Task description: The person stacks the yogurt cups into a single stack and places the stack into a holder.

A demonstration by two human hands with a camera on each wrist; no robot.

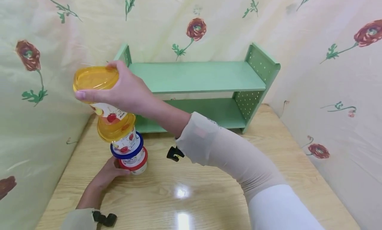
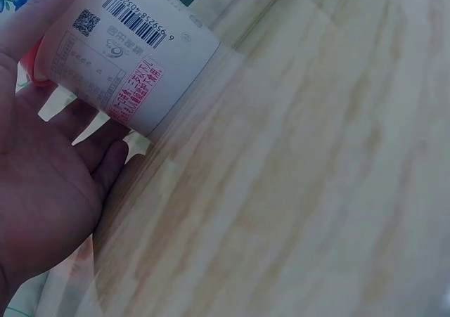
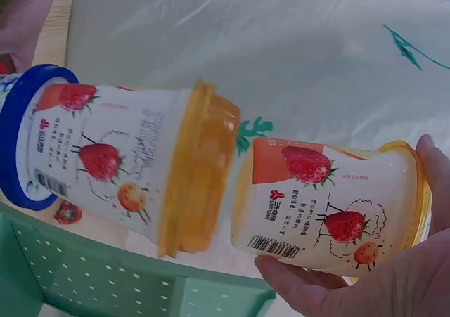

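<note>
My right hand (image 1: 129, 90) grips a strawberry-print yogurt cup (image 3: 320, 204) with a yellow lid, held up and tilted. In the right wrist view, a narrow gap separates its base from the yellow lid (image 3: 200, 169) of a matching cup (image 3: 105, 155). That cup stands on a blue-lidded cup (image 1: 131, 159), which rests on a red-lidded cup (image 1: 139, 169) at the bottom. Down at the table, my left hand (image 1: 108, 173) holds the red-lidded cup, thumb on the near side and fingers behind. The left wrist view shows this cup's white side (image 2: 140, 57) with its barcode.
Behind the stack stands a green two-tier shelf (image 1: 197, 76) with perforated side panels. Floral cloth (image 1: 161, 21) hangs around the wooden table (image 1: 209, 190). A black clip (image 1: 174, 153) hangs under the right sleeve, and another black clip (image 1: 104, 219) is at the left cuff.
</note>
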